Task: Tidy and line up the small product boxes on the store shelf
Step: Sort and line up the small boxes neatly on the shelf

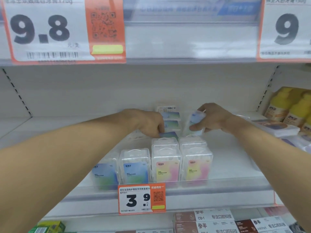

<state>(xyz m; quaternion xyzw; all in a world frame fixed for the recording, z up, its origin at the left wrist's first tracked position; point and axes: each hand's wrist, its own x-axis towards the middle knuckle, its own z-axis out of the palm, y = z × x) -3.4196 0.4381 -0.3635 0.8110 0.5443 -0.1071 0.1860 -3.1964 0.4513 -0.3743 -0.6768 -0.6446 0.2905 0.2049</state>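
1. Four small boxes [165, 165] are standing upright in a neat row along the shelf [235, 165] front, lower centre.
2. Behind them, mid-frame, several blue boxes [170, 122] are lying flat, still unsorted.
3. The left hand [146, 122] is pinching one flat box [169, 135].
4. The right hand [215, 117] is gripping a lifted, tilted box [195, 120].

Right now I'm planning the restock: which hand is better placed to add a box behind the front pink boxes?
The right hand: it already holds a clear box just above that row. The left hand is busy on the flat boxes.
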